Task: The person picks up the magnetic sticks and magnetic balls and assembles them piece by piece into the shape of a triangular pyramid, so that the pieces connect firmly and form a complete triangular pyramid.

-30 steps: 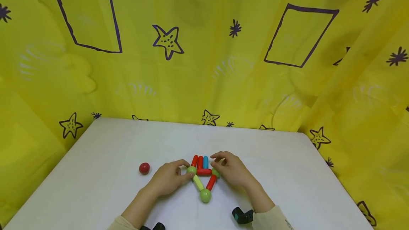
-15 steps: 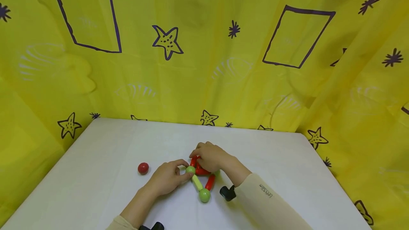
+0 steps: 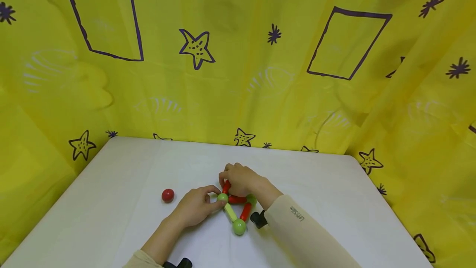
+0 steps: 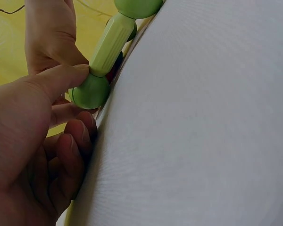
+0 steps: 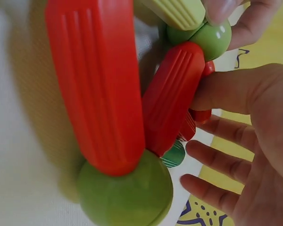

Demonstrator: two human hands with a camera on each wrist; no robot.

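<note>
A triangle of magnetic rods and green balls lies on the table. Its left green ball [image 3: 222,198] is pinched between thumb and fingers of my left hand [image 3: 197,208]. From that ball a yellow-green rod [image 3: 230,213] runs to the front green ball [image 3: 239,227]. A red rod [image 3: 246,211] joins the front ball to the right green ball [image 3: 251,199], and another red rod [image 3: 237,199] forms the far side. Beyond the left ball, my right hand [image 3: 239,179] pinches a short red rod [image 3: 226,186]. Behind its fingers show a red rod [image 5: 187,129] and a teal one [image 5: 174,154].
A red ball [image 3: 168,195] sits alone to the left of my left hand. The white table [image 3: 320,189] stretches to a yellow patterned curtain [image 3: 223,94] at the back and sides. Black wrist devices [image 3: 259,219] are near both sleeves.
My right hand has moved left from the right green ball, over the far rods to the red rod by the left ball, covering the blue rod in the head view. My left hand stays put.
</note>
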